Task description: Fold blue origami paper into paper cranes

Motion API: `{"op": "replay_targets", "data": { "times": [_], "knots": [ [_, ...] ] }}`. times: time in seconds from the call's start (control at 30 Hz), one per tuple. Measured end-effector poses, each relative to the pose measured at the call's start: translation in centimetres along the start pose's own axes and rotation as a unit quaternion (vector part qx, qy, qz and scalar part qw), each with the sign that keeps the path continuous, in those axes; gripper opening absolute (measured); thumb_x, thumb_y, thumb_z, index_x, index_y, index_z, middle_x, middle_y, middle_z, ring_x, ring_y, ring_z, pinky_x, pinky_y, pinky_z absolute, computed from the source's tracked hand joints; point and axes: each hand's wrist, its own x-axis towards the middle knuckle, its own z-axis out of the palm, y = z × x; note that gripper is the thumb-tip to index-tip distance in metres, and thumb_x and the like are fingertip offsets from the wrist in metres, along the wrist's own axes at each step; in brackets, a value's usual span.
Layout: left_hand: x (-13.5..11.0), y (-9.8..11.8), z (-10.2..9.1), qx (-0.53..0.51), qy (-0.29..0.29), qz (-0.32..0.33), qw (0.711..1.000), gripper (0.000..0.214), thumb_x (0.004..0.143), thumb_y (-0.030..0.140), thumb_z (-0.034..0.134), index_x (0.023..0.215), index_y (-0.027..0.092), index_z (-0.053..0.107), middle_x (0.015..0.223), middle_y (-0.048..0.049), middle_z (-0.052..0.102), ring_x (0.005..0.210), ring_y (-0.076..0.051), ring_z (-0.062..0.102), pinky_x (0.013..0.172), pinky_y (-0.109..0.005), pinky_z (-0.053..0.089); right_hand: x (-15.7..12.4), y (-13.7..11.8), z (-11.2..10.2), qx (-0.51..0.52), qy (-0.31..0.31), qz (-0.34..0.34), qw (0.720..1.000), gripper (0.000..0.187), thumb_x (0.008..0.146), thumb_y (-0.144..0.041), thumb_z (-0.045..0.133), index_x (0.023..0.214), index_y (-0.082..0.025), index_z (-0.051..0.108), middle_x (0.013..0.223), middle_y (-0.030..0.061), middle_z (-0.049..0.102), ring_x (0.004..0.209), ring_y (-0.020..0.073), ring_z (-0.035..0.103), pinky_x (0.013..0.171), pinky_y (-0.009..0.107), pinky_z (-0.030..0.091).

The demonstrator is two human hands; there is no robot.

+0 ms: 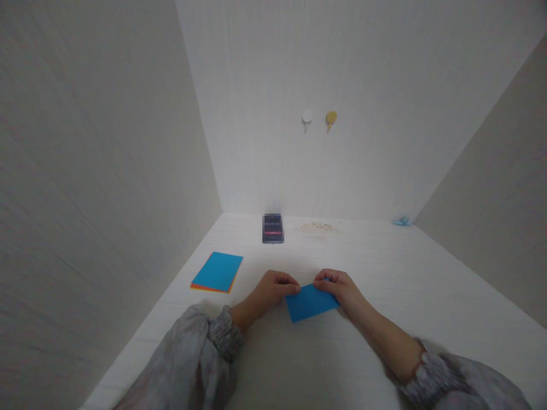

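A blue sheet of paper (pixel 311 303), rectangular and apparently folded, is held up between both hands above the white table. My left hand (pixel 278 286), with a ring on one finger, pinches its upper left corner between thumb and fingers. At the upper right edge my right hand (pixel 336 283) grips the same paper, thumb in front and the other fingers partly hidden behind it. To the left lies a stack of coloured paper (pixel 217 272), blue on top with orange and yellow edges showing beneath.
A dark, pixelated phone-like object (pixel 273 229) rests near the back wall. Light blue folded paper (pixel 402 221) sits in the far right corner. Two hooks, one white (pixel 306 118) and one yellow (pixel 331 118), are on the back wall. Walls enclose the table (pixel 405 285) left, right and behind.
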Motion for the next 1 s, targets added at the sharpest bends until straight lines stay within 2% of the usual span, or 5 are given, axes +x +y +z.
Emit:
{"op": "replay_targets", "data": {
  "times": [0.47,0.6,0.73,0.87,1.0],
  "knots": [
    [0.8,-0.5,-2.0,0.012,0.018,0.017,1.000,0.020,0.058,0.030,0.068,0.062,0.011,0.065,0.054,-0.0010,0.059,0.047,-0.009,0.050,0.050,-0.021,0.040,0.1,-1.3,-2.4,0.020,0.060,-0.013,0.998,0.021,0.055,-0.034,0.065,0.056,-0.016,0.055,0.044,-0.0034,0.049,0.039,0.0083,0.041,0.040,0.021,0.029],
    [1.0,-0.5,-1.6,-0.008,0.048,0.017,0.999,0.024,0.059,0.034,0.068,0.067,0.011,0.064,0.057,-0.0011,0.060,0.053,-0.010,0.053,0.057,-0.022,0.042,0.1,-0.9,-2.2,0.037,0.015,0.007,0.999,0.022,0.053,-0.032,0.068,0.057,-0.016,0.054,0.044,-0.0046,0.049,0.037,0.0070,0.040,0.040,0.020,0.028],
    [0.2,-0.2,0.0,0.001,-0.020,-0.002,1.000,0.024,0.061,0.034,0.066,0.068,0.011,0.065,0.057,-0.0011,0.060,0.054,-0.010,0.052,0.056,-0.022,0.040,0.0,0.1,-0.7,0.002,-0.038,0.014,0.999,0.017,0.057,-0.029,0.067,0.059,-0.016,0.056,0.044,-0.0048,0.050,0.038,0.0063,0.040,0.039,0.019,0.026],
    [-0.2,-0.2,0.8,0.010,-0.066,-0.012,0.998,0.021,0.059,0.031,0.067,0.068,0.012,0.065,0.056,0.0004,0.059,0.049,-0.008,0.047,0.050,-0.020,0.035,0.0,0.5,0.1,-0.036,-0.035,-0.002,0.999,0.018,0.057,-0.029,0.069,0.059,-0.015,0.058,0.045,-0.0047,0.049,0.040,0.0065,0.039,0.040,0.019,0.027],
    [0.2,-0.3,0.4,0.003,0.013,0.013,1.000,0.021,0.062,0.032,0.066,0.067,0.011,0.063,0.057,0.0000,0.058,0.051,-0.009,0.047,0.051,-0.020,0.035,0.2,0.4,0.2,0.008,-0.030,-0.047,0.998,0.021,0.066,-0.034,0.065,0.065,-0.014,0.059,0.053,-0.0026,0.053,0.048,0.0082,0.045,0.048,0.021,0.034]
  ]
}}
